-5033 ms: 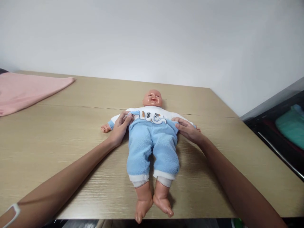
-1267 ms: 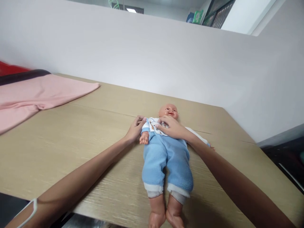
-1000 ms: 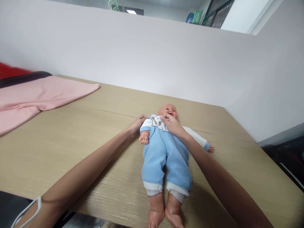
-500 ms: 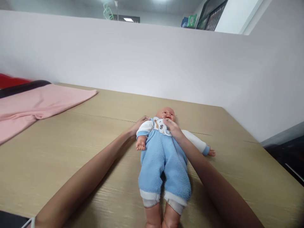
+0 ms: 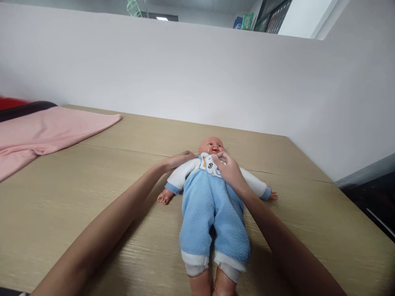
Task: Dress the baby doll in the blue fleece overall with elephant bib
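Observation:
A baby doll [image 5: 212, 146] lies on its back on the table, head away from me and bare legs toward me. It wears a fluffy blue-and-white romper [image 5: 212, 197] with an animal face on the chest. Over the doll's shoulder on the left, my left hand [image 5: 182, 158] is closed on the romper near the collar, its fingertips partly hidden. My right hand [image 5: 228, 167] pinches the romper's neckline under the doll's chin, thumb and fingers close together. Both doll arms stretch out sideways in white sleeves with blue cuffs.
A pink cloth [image 5: 61, 127] is spread on the wooden table [image 5: 132, 250] at the left, with a black-and-red item [image 5: 27, 109] behind it. A white wall [image 5: 185, 78] rises at the table's back edge. Something dark [image 5: 370, 197] stands beyond the right edge.
The doll's arm on the left has swung outward, away from its body. My left hand has turned over at the shoulder, and the fingers of my right hand have curled in at the neckline.

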`<act>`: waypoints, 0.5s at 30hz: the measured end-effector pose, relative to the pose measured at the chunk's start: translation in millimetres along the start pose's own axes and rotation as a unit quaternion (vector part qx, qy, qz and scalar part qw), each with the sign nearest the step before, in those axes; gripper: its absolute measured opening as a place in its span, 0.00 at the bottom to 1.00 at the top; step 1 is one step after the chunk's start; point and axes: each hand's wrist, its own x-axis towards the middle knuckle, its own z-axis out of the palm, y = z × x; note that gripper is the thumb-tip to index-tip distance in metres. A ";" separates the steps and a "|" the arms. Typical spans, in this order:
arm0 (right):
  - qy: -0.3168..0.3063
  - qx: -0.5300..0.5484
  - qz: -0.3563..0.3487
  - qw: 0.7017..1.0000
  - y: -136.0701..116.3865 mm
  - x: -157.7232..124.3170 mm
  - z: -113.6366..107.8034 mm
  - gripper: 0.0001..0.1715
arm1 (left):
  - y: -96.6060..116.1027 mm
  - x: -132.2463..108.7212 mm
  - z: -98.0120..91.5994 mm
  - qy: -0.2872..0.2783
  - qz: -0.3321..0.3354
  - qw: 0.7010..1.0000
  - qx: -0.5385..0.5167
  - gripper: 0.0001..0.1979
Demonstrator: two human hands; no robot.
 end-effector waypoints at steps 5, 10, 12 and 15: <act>0.023 -0.255 -0.041 0.966 -13.4 -13.1 -10.5 0.12 | 25.4 9.1 -34.9 -0.149 -0.041 0.969 0.193 0.25; -0.045 -0.355 -0.054 0.932 -27.6 -5.8 -43.3 0.15 | 29.8 12.1 -47.5 -0.256 0.000 0.910 0.327 0.24; -0.104 -0.361 -0.037 0.926 -33.1 -1.5 -62.4 0.20 | 31.1 13.8 -48.9 -0.300 -0.010 0.878 0.372 0.27; -0.208 -0.350 0.013 0.913 -37.5 -1.2 -89.9 0.27 | 32.6 14.7 -48.4 -0.324 -0.018 0.845 0.425 0.33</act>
